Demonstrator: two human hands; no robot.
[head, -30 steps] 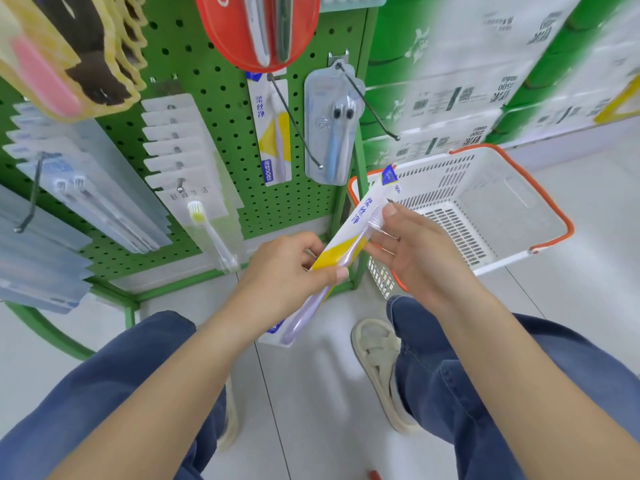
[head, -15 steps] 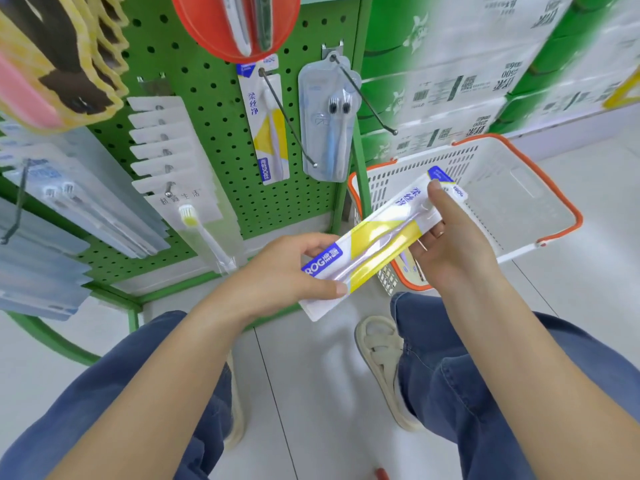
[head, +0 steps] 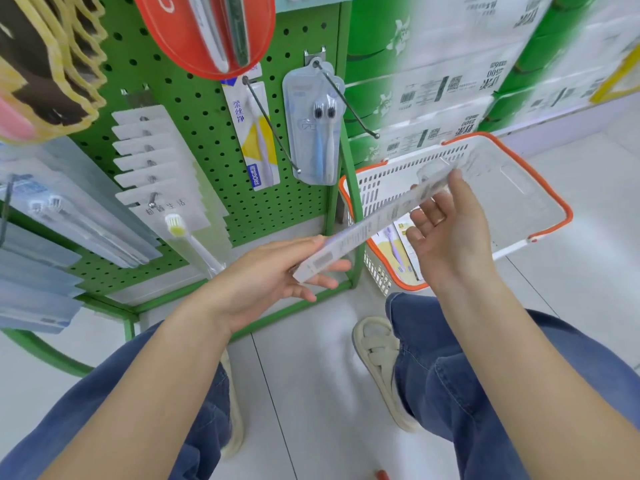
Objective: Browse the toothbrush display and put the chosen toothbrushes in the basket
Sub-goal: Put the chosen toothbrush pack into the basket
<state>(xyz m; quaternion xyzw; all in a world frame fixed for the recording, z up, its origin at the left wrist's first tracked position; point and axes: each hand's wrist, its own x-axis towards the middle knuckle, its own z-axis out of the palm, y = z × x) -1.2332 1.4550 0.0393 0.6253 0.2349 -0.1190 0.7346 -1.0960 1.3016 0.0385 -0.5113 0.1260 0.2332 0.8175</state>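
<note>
On the floor to the right of the green pegboard rack (head: 194,109) sits our white basket (head: 512,202) with its orange rim, tilted toward the camera. Inside it, low at the near corner, lies a packaged purple toothbrush (head: 393,242) on a yellow-and-white card; the rest of the basket's floor shows bare white plastic.

The rack fills the left half of the view. Along its hooks hang, from left to right, a stack of clear blister packs (head: 69,220), a fanned row of white cards (head: 156,161) with a yellow-headed toothbrush (head: 188,242) in front, a single yellow-and-white pack (head: 256,133) matching the one in the basket, and a clear twin pack (head: 317,129) with two blue brushes. A red oval pack (head: 207,29) hangs above them. Behind the basket stand green-and-white cartons (head: 433,74).

We hold the chosen toothbrush pack (head: 367,230) between both hands, back face up, showing grey print, stretched slantwise from the rack's corner post over the basket's near rim. Our left hand (head: 277,271) pinches its lower end, thumb on top and fingers underneath. Our right hand (head: 446,230) is palm up with fingers loosely spread, its fingertips touching the pack's upper end; we see no curl around it.
</note>
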